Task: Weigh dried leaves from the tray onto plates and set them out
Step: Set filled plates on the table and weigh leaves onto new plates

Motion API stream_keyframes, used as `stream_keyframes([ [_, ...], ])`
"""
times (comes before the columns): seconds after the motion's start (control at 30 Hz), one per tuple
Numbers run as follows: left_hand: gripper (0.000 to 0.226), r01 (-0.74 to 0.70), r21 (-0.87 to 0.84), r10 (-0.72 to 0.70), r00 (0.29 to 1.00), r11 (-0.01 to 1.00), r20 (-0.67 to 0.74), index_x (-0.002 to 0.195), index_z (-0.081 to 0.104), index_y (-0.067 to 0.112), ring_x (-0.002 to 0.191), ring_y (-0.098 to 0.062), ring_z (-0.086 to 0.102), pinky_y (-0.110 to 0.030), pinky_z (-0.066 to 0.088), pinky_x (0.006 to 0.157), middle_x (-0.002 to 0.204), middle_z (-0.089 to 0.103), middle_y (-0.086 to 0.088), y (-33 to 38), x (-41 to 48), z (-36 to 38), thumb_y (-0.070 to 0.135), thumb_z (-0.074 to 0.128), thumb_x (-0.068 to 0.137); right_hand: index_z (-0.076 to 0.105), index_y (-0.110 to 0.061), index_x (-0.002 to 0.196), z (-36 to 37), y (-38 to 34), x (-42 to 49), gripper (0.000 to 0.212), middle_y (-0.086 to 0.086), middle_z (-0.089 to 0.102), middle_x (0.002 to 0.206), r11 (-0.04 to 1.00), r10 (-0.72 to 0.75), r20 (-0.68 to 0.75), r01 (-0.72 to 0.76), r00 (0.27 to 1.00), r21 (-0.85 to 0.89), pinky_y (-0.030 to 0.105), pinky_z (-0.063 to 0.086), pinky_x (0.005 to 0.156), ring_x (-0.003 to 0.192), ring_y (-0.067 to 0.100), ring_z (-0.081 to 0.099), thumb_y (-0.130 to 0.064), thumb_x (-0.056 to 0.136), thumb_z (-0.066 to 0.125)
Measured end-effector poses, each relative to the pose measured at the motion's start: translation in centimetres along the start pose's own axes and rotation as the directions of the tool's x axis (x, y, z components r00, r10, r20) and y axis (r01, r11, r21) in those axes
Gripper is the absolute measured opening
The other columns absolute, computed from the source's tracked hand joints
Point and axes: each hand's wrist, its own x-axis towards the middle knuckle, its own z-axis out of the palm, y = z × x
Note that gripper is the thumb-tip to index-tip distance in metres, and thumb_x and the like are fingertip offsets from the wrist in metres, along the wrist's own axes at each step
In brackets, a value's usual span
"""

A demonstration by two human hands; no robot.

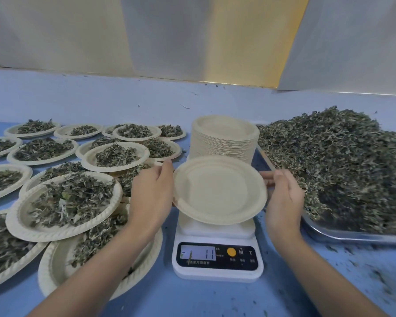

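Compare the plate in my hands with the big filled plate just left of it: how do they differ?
The held plate is empty; the filled plate carries a heap of dried leaves. The held plate is gripped at its edges by the left hand and right hand over the scale; the filled plate lies on other plates, untouched. Both look like the same pale round disposable type.

Both hands hold an empty paper plate [219, 189] over the white kitchen scale [217, 252]: left hand [152, 191] at its left rim, right hand [282, 195] at its right. Behind stands a stack of plates [224, 138]; a metal tray [343, 234] heaped with dried leaves [336, 156] sits right, leaf-filled plates [64, 202] left.
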Motion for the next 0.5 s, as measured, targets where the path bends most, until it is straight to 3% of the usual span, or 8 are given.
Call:
stream_keyframes([
  [0.1,0.06,0.009,0.09,-0.01,1.0,0.996,0.021,0.06,0.053,-0.006,0.043,-0.017,0.04,-0.022,0.03,0.044,0.044,0.045,-0.007,-0.9,0.2,0.2,0.034,0.034,0.099,0.06,-0.007,0.071,-0.3,0.8,0.0,0.036,-0.007,0.055,0.055,0.999,0.025,0.025,-0.024,0.999,-0.039,0.03,0.038,0.055,0.052,0.007,0.048,-0.028,0.093,0.04],
  [0.2,0.058,0.058,0.119,-0.06,0.998,0.991,0.015,0.049,0.045,0.003,0.039,-0.01,0.039,-0.028,0.034,0.049,0.038,0.044,0.003,-1.4,0.3,0.4,0.031,0.036,0.098,0.061,-0.006,0.071,-0.6,1.6,0.1,0.036,-0.009,0.057,0.051,0.993,0.035,0.042,-0.03,0.999,-0.111,0.028,0.037,0.056,0.047,0.002,0.047,-0.02,0.098,0.041],
  [0.27,0.055,0.08,0.114,-0.083,0.996,0.99,0.027,0.052,0.054,0.004,0.051,-0.017,0.052,-0.032,0.04,0.057,0.045,0.053,-0.002,-1.4,0.2,0.3,0.029,0.036,0.098,0.061,-0.008,0.071,-0.7,1.8,0.1,0.036,-0.008,0.059,0.053,0.99,0.053,0.051,-0.045,0.997,-0.134,0.029,0.038,0.057,0.048,0.002,0.049,-0.02,0.098,0.041],
  [0.37,0.048,0.098,0.146,-0.106,0.993,0.985,0.052,0.077,0.068,-0.001,0.067,-0.027,0.058,-0.037,0.043,0.068,0.057,0.059,-0.011,-1.3,0.2,0.3,0.025,0.034,0.098,0.062,-0.011,0.07,-0.7,2.0,0.0,0.036,-0.009,0.062,0.055,0.987,0.061,0.043,-0.053,0.997,-0.154,0.028,0.039,0.056,0.048,0.0,0.051,-0.02,0.098,0.041],
  [0.5,0.048,0.117,0.19,-0.139,0.985,0.975,0.101,0.082,0.069,0.001,0.066,-0.033,0.059,-0.043,0.051,0.072,0.057,0.058,-0.013,-1.4,0.2,0.3,0.026,0.032,0.098,0.063,-0.012,0.069,-0.8,2.2,-0.1,0.035,-0.01,0.063,0.055,0.983,0.076,0.029,-0.07,0.997,-0.17,0.027,0.04,0.056,0.049,-0.001,0.053,-0.019,0.096,0.042],
])
